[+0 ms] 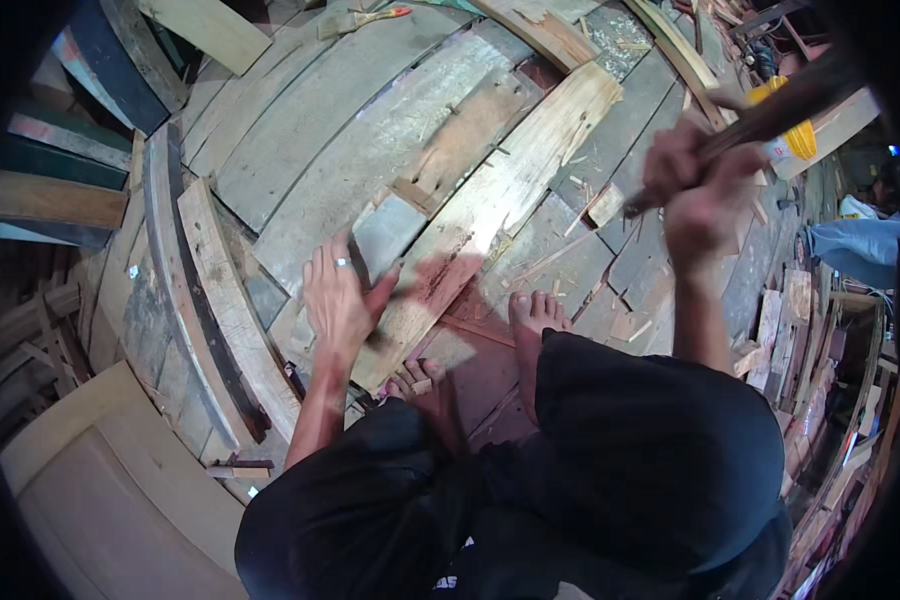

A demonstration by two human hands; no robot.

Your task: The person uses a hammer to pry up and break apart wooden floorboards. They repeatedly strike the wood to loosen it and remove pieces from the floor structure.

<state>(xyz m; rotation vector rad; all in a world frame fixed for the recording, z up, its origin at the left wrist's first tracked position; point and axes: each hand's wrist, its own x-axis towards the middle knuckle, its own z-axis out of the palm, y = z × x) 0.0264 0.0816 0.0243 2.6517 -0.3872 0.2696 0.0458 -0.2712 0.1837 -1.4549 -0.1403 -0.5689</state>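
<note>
A long, pale, rough wooden plank (535, 165) lies slantwise on the floor in front of me, its near end between my feet and my left hand. My left hand (336, 295), with a ring on one finger, lies open at the plank's left edge, fingers stretched and thumb over the wood. A greyish block (389, 228) sits just beyond its fingertips. On the right, my right hand (705, 200) is raised and blurred, closed around a dark stick-shaped tool (795, 105). The tool slants up to the right; its far end runs into the dark rim, so its kind is unclear.
Wood chips (570, 255) litter the boards right of the plank. A paintbrush (363, 20) lies at the far side. Long curved timbers (232, 290) stand at left, near a panelled wooden door (120, 480). A yellow container (795, 140) is beyond my right hand; scrap wood (770, 340) lines the right.
</note>
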